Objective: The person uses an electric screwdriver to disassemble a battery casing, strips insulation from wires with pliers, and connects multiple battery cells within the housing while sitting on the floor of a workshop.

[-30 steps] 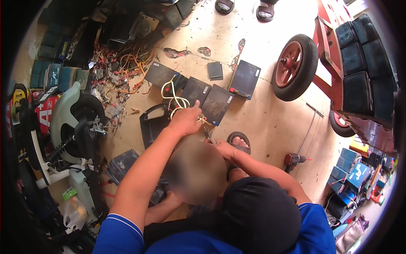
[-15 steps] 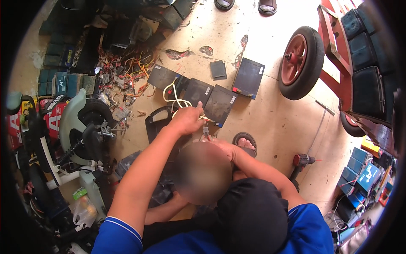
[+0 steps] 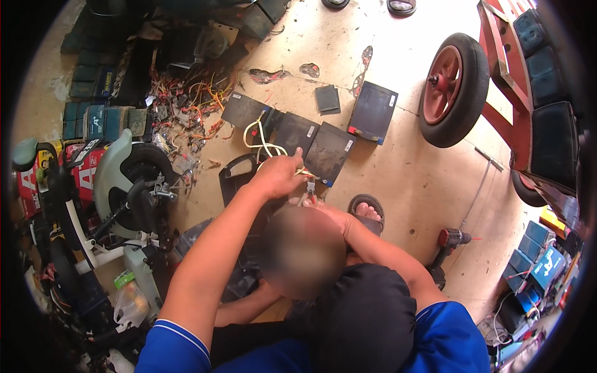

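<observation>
White wires (image 3: 267,147) run from the row of black batteries (image 3: 295,130) to my left hand (image 3: 280,175), whose fingers close on them beside the nearest battery (image 3: 329,152). Exposed wire ends (image 3: 306,173) stick out past its thumb. Just below them, my right hand (image 3: 329,217) grips small pliers (image 3: 311,191) with red handles, jaws pointing up at the wire ends; whether they touch is unclear. A blurred round area hides part of that hand and what lies below it. A black plastic housing (image 3: 235,186) lies left of my hands.
Tangled wires (image 3: 193,99) and battery stacks (image 3: 93,118) fill the left, above a scooter (image 3: 118,180). On the right stand a red wheeled cart (image 3: 497,74), a drill (image 3: 451,239) and more batteries (image 3: 535,255). Another person's sandalled feet (image 3: 401,7) show at top.
The pliers in my right hand have risen closer to the wire ends. My left hand keeps hold of the wires. The surroundings have shifted slightly rightward in the view.
</observation>
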`<state>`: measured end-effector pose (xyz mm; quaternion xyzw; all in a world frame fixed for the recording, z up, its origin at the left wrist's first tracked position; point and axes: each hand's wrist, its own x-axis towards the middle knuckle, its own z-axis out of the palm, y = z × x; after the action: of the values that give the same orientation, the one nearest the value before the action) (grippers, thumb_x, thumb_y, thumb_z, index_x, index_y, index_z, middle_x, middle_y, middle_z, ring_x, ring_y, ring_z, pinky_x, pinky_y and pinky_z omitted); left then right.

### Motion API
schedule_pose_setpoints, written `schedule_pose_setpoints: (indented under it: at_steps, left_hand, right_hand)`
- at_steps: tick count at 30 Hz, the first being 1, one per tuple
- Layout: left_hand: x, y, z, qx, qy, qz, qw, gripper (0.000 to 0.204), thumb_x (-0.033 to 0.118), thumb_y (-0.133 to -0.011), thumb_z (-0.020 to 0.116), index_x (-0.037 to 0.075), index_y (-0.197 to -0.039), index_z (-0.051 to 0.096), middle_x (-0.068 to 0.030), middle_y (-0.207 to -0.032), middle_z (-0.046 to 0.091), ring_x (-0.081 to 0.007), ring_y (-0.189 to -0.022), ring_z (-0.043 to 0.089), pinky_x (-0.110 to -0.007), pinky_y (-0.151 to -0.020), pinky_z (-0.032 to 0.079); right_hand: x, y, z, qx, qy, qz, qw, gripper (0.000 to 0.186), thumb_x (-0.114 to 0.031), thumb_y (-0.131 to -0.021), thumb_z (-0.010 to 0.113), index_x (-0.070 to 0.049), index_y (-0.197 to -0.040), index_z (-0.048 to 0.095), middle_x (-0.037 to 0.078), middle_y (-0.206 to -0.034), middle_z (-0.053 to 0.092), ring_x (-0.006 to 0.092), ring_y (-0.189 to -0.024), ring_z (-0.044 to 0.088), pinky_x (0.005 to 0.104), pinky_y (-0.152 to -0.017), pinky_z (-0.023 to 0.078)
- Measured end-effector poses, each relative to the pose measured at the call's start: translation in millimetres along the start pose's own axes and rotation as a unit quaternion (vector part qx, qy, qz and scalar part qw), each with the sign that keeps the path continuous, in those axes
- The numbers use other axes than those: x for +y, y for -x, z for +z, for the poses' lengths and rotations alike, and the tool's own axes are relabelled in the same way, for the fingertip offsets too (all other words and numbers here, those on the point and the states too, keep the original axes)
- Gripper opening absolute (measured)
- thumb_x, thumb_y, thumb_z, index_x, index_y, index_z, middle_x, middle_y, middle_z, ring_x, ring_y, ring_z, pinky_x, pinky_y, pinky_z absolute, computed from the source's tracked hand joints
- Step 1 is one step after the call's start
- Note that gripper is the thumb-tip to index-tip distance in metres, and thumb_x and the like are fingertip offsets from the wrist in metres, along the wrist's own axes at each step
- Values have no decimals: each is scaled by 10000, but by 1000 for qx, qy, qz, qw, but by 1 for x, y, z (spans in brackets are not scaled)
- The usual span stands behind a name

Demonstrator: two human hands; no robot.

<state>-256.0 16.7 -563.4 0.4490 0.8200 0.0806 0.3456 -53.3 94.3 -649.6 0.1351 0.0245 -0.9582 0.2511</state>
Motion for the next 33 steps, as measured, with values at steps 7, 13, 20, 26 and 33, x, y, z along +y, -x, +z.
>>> schedule_pose_setpoints:
  at_steps: [7,13,20,26,33]
  left_hand:
    - [9,-2,-6,-32,-3,-21,999,610,346,-906,728,19,-1390,552,-238,-945,699,-416,-888,678,-468,-783,538]
    - [2,3,-3,-8,5,-23,1000,672,327,-897,730,22,-1452,506,-222,-951,704,-402,-885,683,-457,-779,539]
    - [26,5,3,-69,-66,-5,995,362,394,-868,759,68,-950,627,-286,-1555,391,-406,-897,703,-466,-803,555]
    - [45,10,34,-15,-106,-7,994,373,418,-894,724,72,-996,632,-276,-1580,368,-391,-882,712,-466,-765,569]
    - [40,5,31,-14,-39,48,998,378,421,-901,708,55,-953,627,-139,-1221,634,-374,-934,692,-479,-779,545]
  right_hand:
    - [-4,-3,7,54,-40,-6,998,396,-380,-1030,625,-78,-1283,579,118,-1149,682,298,-1142,673,484,-1043,550]
    - [-2,-8,25,172,74,-36,982,375,-470,-1005,648,-116,-954,535,32,-784,592,181,-663,576,348,-607,508]
    - [18,45,2,399,571,-153,701,449,-382,-986,643,41,-836,643,215,-684,636,387,-654,625,457,-677,527]
    - [14,86,-6,392,475,-82,784,400,-361,-1037,581,23,-1012,691,176,-790,702,337,-755,718,424,-709,578]
    - [13,71,-6,143,14,-17,989,341,-339,-1096,496,-23,-1210,554,169,-1177,672,292,-1099,697,442,-965,590]
